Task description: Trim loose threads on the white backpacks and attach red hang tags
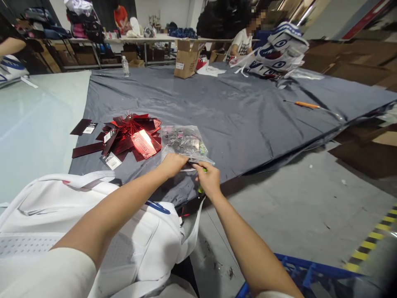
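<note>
Head view: your left hand [173,162] and right hand [208,179] both pinch the clear bag's [183,142] near edge (contents small, indistinct); keep grips close together, pulling evenly.

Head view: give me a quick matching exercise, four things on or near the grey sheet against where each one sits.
Things:
1 clear plastic bag
2 red tags
3 orange-handled tool
4 water bottle

Places:
A far edge of the grey sheet, left of the cardboard box
B right side of the sheet, lying alone
C under the left hand and right hand
D heaped left of the bag

Pairs: 1-C, 2-D, 3-B, 4-A
</note>
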The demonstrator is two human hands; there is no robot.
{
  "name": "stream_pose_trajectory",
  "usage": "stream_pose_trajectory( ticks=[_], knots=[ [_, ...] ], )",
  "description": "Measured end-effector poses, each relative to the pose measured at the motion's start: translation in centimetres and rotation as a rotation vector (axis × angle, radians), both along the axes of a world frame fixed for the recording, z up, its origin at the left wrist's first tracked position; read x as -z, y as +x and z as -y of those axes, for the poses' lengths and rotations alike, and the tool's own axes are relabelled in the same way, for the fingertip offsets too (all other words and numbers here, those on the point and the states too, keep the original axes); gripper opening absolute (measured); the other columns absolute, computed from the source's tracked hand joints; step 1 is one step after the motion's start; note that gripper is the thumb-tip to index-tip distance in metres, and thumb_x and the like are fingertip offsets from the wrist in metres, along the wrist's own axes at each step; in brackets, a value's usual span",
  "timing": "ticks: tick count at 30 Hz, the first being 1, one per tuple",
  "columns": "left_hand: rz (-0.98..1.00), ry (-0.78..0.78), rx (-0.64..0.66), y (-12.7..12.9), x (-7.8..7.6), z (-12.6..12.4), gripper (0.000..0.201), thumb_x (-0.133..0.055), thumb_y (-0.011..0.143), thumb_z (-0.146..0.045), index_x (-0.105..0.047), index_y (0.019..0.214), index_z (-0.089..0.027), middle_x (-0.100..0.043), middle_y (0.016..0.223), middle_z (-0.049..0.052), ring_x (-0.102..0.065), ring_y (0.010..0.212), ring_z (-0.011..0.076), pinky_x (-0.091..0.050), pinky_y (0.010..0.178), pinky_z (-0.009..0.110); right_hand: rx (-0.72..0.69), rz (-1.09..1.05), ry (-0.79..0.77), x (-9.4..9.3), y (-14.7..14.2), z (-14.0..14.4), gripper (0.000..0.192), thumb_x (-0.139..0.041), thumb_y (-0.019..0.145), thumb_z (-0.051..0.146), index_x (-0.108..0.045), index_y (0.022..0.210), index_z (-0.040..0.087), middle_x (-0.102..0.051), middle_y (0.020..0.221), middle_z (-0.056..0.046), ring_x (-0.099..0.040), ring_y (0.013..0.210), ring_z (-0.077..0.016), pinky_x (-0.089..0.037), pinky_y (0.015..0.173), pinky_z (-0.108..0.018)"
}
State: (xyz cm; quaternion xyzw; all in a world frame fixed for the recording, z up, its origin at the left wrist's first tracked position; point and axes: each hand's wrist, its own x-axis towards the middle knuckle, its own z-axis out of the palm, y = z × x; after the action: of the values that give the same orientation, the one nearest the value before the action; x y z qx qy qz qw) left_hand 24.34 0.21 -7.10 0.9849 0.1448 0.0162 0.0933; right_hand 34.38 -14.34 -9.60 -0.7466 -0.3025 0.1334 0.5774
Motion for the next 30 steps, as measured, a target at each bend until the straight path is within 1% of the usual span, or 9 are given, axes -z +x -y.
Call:
stream_pose_trajectory(
  ticks=[5,8,11,15,18,21,24,27,30],
  knots=[
    [-0.076,0.030,0.036,0.4,2.3,-0.3,0.041,-0.035,0.094,-0.008,-0.063,0.125,-0.007,-0.065,0.126,0.024,-0.057,0.126,0.0334,-0.042,0.105,0.053,0.274,-0.277,0.077,-0.1,2.6,3.7,0.038,-0.065,0.066,0.059,-0.053,0.069,0.022,-0.046,0.037,0.006,-0.036,0.032,-0.0109,-0.027,0.035,-0.022],
    [-0.104,0.039,-0.010,0.3,2.7,-0.2,0.055,-0.040,0.087,-0.001,-0.050,0.141,-0.006,-0.044,0.152,0.025,-0.033,0.148,0.0358,-0.023,0.118,0.063,0.208,-0.371,0.072,-0.3,2.9,4.1,0.046,-0.069,0.058,0.064,-0.049,0.067,0.023,-0.045,0.037,0.005,-0.036,0.031,-0.0104,-0.025,0.033,-0.021],
    [-0.124,0.023,-0.029,-0.8,0.8,-0.1,0.061,-0.049,0.084,-0.005,-0.048,0.145,-0.011,-0.037,0.157,0.021,-0.030,0.149,0.0361,-0.022,0.120,0.063,0.127,-0.426,0.076,-0.6,1.7,3.7,0.048,-0.075,0.056,0.062,-0.057,0.073,0.020,-0.050,0.040,0.004,-0.038,0.033,-0.0093,-0.027,0.035,-0.019],
    [0.168,-0.244,-0.053,-4.6,-3.8,0.7,0.047,-0.051,0.095,-0.030,-0.052,0.141,-0.019,-0.063,0.136,0.012,-0.060,0.123,0.0249,-0.045,0.106,0.042,-0.120,-0.329,0.063,-2.5,-1.4,3.2,0.039,-0.074,0.070,0.052,-0.069,0.083,0.016,-0.054,0.043,0.004,-0.041,0.037,-0.0076,-0.031,0.039,-0.018],
    [0.320,-0.474,-0.131,-8.2,-5.9,1.9,0.023,-0.060,0.090,-0.033,-0.071,0.104,-0.019,-0.074,0.088,0.004,-0.068,0.081,0.0184,-0.052,0.077,0.029,-0.233,-0.253,0.112,-4.5,-4.1,2.5,0.034,-0.074,0.074,0.044,-0.073,0.094,0.016,-0.065,0.060,0.001,-0.048,0.040,-0.0080,-0.036,0.041,-0.019],
    [0.627,-0.708,-0.348,-11.4,-6.2,3.4,0.022,-0.060,0.089,-0.035,-0.066,0.079,-0.018,-0.066,0.068,0.000,-0.064,0.064,0.0143,-0.051,0.064,0.025,-0.235,-0.325,0.213,-6.2,-6.7,1.3,0.043,-0.079,0.068,0.039,-0.071,0.105,0.019,-0.074,0.093,-0.003,-0.053,0.043,-0.0065,-0.041,0.041,-0.020],
    [0.837,-0.946,-0.373,-14.4,-5.9,4.6,0.023,-0.064,0.085,-0.040,-0.065,0.081,-0.017,-0.067,0.070,0.000,-0.066,0.063,0.0131,-0.053,0.061,0.023,-0.403,-0.454,0.190,-7.3,-9.2,-0.2,0.032,-0.079,0.068,0.040,-0.069,0.089,0.017,-0.067,0.062,0.002,-0.047,0.039,-0.0062,-0.036,0.039,-0.017],
    [0.827,-0.930,-0.380,-18.1,-5.8,4.9,0.025,-0.065,0.086,-0.039,-0.065,0.078,-0.016,-0.067,0.066,0.000,-0.065,0.060,0.0116,-0.050,0.058,0.020,-0.509,-0.449,0.187,-8.4,-11.5,-1.6,0.028,-0.077,0.072,0.042,-0.067,0.081,0.017,-0.054,0.045,0.005,-0.045,0.038,-0.0067,-0.032,0.039,-0.015],
    [0.992,-0.850,-0.546,-21.8,-5.7,4.5,0.029,-0.066,0.088,-0.043,-0.062,0.077,-0.016,-0.063,0.064,-0.002,-0.064,0.056,0.0108,-0.048,0.055,0.019,-0.616,-0.391,0.151,-9.6,-13.9,-2.8,0.035,-0.077,0.075,0.045,-0.069,0.096,0.018,-0.071,0.073,-0.002,-0.057,0.047,-0.0094,-0.034,0.040,-0.016]
  ],
)
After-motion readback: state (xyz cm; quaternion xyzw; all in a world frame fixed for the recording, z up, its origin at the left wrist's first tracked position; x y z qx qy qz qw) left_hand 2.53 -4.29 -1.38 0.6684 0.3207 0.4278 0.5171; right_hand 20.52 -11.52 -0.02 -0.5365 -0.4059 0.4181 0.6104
